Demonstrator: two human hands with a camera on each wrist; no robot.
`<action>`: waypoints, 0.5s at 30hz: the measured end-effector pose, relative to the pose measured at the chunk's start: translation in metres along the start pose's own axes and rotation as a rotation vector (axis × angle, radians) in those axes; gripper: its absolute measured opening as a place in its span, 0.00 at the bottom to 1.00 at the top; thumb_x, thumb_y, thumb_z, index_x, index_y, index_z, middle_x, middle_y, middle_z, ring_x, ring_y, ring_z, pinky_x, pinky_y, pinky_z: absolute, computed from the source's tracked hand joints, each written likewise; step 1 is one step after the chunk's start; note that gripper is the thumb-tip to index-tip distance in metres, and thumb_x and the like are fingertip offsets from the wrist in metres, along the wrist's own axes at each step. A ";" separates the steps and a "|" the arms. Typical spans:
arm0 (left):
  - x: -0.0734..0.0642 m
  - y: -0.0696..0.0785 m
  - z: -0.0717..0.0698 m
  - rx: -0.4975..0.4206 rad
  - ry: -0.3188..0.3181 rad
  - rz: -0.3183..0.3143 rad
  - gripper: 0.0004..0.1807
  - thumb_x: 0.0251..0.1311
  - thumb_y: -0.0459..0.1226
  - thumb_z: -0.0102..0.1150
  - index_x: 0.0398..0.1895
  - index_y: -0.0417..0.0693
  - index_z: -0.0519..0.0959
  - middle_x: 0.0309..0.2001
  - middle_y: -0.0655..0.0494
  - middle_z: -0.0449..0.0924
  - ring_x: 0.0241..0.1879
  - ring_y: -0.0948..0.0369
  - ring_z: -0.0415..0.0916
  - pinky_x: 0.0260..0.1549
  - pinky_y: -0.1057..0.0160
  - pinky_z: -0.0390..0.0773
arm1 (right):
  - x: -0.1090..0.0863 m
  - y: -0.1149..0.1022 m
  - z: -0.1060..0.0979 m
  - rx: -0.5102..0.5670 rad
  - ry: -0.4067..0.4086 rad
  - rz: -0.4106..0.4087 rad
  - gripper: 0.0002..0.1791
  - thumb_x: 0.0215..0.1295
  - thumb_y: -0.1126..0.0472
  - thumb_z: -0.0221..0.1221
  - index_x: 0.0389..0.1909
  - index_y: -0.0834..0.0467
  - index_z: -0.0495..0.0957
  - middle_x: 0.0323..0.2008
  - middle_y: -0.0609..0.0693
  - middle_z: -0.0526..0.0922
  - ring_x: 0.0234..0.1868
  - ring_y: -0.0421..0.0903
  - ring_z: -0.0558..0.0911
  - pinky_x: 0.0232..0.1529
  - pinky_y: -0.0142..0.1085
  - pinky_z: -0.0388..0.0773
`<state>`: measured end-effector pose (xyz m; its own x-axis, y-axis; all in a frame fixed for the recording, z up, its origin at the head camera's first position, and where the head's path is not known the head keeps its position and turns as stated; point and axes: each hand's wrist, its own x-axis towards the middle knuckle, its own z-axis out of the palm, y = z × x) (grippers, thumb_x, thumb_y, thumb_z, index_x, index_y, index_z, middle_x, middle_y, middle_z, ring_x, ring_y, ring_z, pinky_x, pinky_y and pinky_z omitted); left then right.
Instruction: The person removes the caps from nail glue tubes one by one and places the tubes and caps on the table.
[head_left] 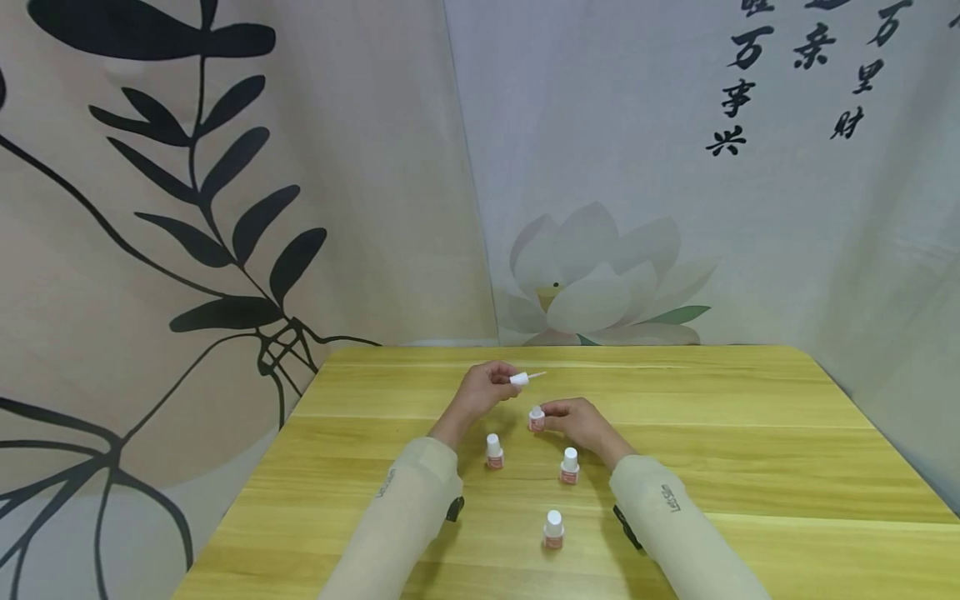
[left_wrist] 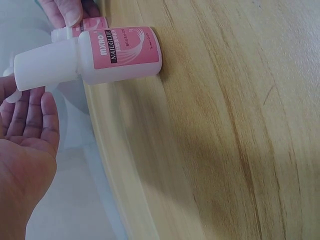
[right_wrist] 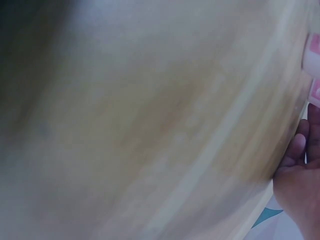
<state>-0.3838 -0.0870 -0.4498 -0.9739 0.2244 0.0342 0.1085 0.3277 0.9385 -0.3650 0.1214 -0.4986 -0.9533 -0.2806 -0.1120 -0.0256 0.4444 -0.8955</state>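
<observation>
"What was the left hand [head_left: 486, 388] doing?"

"It pinched a white cap [head_left: 519, 379], whose thin brush [head_left: 537, 375] pointed to the right, in the air."

"And the right hand [head_left: 579, 421]?"

"Its fingers gripped the uncapped bottle [head_left: 536, 420], upright, just nearer the person than the cap. I couldn't tell whether its base touched the tabletop [head_left: 720, 450]."

"Any others?"

"Three capped ones stood nearer the person: a left bottle [head_left: 494, 453], a right bottle [head_left: 569, 468] and the nearest bottle [head_left: 553, 532]."
</observation>
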 end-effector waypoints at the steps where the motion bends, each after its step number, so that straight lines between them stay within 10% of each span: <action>1: 0.000 0.000 0.000 0.001 0.000 0.001 0.10 0.62 0.32 0.65 0.46 0.42 0.81 0.39 0.53 0.83 0.40 0.59 0.80 0.44 0.60 0.80 | 0.000 0.000 0.000 -0.001 0.001 -0.001 0.16 0.65 0.51 0.66 0.50 0.54 0.85 0.45 0.46 0.87 0.55 0.49 0.79 0.57 0.52 0.73; 15: 0.001 -0.002 0.000 -0.002 0.008 -0.011 0.11 0.62 0.32 0.65 0.48 0.44 0.83 0.39 0.54 0.84 0.41 0.59 0.80 0.46 0.56 0.80 | 0.001 0.001 0.000 -0.016 0.012 -0.008 0.17 0.64 0.50 0.67 0.50 0.53 0.85 0.47 0.46 0.86 0.55 0.49 0.79 0.57 0.51 0.74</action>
<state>-0.3853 -0.0873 -0.4515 -0.9765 0.2137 0.0263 0.0971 0.3281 0.9396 -0.3661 0.1218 -0.5000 -0.9567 -0.2737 -0.0993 -0.0380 0.4557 -0.8893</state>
